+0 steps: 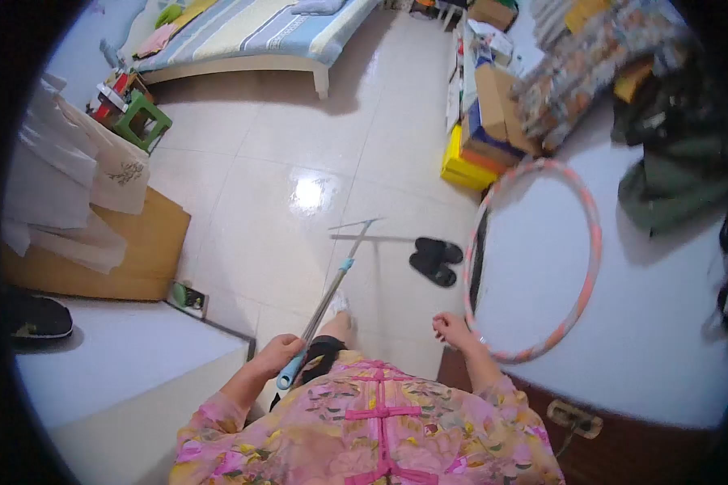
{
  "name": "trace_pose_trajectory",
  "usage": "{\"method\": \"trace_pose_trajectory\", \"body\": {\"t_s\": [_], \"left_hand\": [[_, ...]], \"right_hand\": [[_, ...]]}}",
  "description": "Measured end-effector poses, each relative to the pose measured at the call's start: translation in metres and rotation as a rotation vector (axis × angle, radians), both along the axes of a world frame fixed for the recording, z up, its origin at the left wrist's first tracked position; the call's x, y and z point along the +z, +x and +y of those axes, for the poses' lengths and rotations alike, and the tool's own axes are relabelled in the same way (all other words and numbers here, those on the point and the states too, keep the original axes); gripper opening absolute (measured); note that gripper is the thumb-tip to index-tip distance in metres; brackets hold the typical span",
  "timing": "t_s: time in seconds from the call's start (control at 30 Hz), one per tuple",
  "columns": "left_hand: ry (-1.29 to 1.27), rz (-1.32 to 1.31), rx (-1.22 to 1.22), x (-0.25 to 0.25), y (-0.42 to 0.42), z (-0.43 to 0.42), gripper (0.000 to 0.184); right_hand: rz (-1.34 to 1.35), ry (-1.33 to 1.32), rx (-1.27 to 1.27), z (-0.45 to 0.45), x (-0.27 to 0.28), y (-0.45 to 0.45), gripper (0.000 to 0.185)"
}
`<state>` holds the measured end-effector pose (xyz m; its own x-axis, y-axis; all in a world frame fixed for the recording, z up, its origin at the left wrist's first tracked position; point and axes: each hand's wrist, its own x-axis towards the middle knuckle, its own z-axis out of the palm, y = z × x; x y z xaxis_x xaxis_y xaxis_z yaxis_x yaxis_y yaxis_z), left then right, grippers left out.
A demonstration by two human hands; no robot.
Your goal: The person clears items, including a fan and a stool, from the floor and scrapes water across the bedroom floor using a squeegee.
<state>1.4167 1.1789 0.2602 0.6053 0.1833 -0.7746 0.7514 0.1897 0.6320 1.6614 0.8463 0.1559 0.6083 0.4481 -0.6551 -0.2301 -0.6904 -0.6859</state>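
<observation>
Currently | left hand (281, 353) grips pole (325, 303) | right hand (451, 329) loosely curled | black slippers (435, 260) between pole and hoop (595, 234)

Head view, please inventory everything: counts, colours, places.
Pole tool: one, silver, blue, centre
Slippers: two, black, right of centre
Hoop: one, pink and white, right
Bed: one, blue, white, upper left
Stool: one, green, left
Boxes: several, yellow, blue, brown, upper right
Hanging fabrics: several, pale left, patterned and dark right
Panel: one, tan, left
Floor: one, pale, centre
Top: one, pink floral, lower centre
Foot: one, whitish, centre
Left hand: one, bare, holding tool
Right hand: one, bare, near hoop
</observation>
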Motion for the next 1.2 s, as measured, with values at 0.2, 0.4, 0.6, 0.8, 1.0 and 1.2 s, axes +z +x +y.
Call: {"method": "trace_pose_trajectory", "body": {"t_s": [0.2, 0.4, 0.6, 0.8, 1.0, 1.2], "left_hand": [[0.305, 0.064, -0.377, 0.024, 0.117, 0.106, 0.044], [0.389, -0.047, -0.361, 0.019, 0.309, 0.164, 0.039], [-0.126, -0.097, 0.086, 0.023, 0.517, 0.216, 0.023], [-0.376, -0.079, 0.303, 0.047, 0.665, 0.276, 0.016], [-0.126, -0.095, 0.120, 0.039, 0.768, 0.346, 0.018], [-0.157, -0.149, 0.134, 0.009, 0.943, 0.442, 0.016]], "right_hand": [[0.219, -0.065, -0.315, -0.029, -0.007, 0.073, 0.013], [0.217, -0.304, -0.272, -0.043, -0.007, 0.135, 0.010], [0.321, -0.277, -0.492, 0.032, -0.034, 0.347, 0.018], [-0.078, -0.041, -0.099, 0.225, -0.009, 0.631, 0.013], [-0.248, 0.222, 0.017, 0.397, 0.051, 0.810, 0.020], [-0.063, -0.210, -0.021, 0.382, -0.004, 0.915, 0.017]]}}
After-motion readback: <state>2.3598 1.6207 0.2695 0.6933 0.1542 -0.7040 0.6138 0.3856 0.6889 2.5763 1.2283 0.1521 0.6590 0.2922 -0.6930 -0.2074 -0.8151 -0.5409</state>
